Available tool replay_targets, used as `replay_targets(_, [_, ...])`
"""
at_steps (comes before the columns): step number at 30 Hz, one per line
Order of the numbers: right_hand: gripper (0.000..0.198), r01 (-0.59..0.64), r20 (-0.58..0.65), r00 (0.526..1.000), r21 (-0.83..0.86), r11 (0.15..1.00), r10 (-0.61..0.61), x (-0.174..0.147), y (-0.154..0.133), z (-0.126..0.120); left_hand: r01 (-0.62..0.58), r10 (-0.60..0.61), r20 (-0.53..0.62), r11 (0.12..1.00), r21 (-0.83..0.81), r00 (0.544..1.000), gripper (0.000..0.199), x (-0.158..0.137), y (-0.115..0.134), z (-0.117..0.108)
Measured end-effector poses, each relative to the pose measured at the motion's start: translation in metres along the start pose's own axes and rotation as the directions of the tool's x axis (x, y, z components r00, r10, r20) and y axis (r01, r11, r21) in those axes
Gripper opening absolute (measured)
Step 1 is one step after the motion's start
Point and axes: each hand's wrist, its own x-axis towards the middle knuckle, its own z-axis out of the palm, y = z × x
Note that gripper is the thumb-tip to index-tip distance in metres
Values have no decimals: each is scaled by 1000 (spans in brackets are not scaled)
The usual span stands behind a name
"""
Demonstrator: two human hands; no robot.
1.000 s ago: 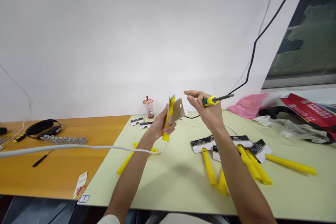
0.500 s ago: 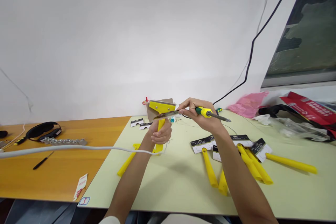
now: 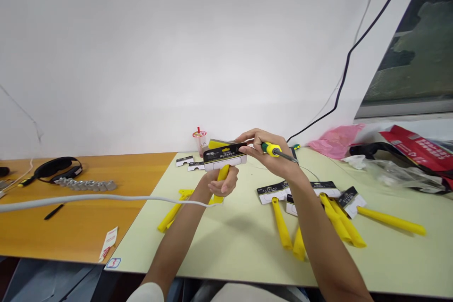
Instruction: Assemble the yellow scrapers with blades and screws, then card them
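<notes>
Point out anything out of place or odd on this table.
The drink cup looks out of place: a beverage on a work table. The screwdriver also looks awkward: tucked in the right hand, its shaft points back toward the wrist.

Holds the left forearm (image 3: 184, 231) slanted up and rightward, the right forearm (image 3: 320, 226) slanted up and leftward. Has the left grip (image 3: 229, 183) closed, with fingers (image 3: 231, 178) folded in. Holds the right grip (image 3: 274, 159) higher and near the left, turned inward, fingers stretched leftward and thumb (image 3: 252, 152) below in a pinch.
</notes>
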Motion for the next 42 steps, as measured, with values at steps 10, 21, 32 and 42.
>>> replay_targets(10, [64,-43,-199,980,-69,997,28,4,10,-1,-471,481,-259,876,104,838,35,-3,24,55])
replay_targets(21, [57,-53,-416,907,-261,964,-63,5,10,5,-371,918,-390,387,844,70,44,20,15,79])
replay_targets(32, [63,-134,-304,946,-37,990,116,2,-15,-1,-553,793,-357,603,574,494,50,2,24,77])
replay_targets(42, [60,-51,-227,974,-112,992,24,-3,-16,-17,-649,671,-96,738,186,735,62,-13,19,58])
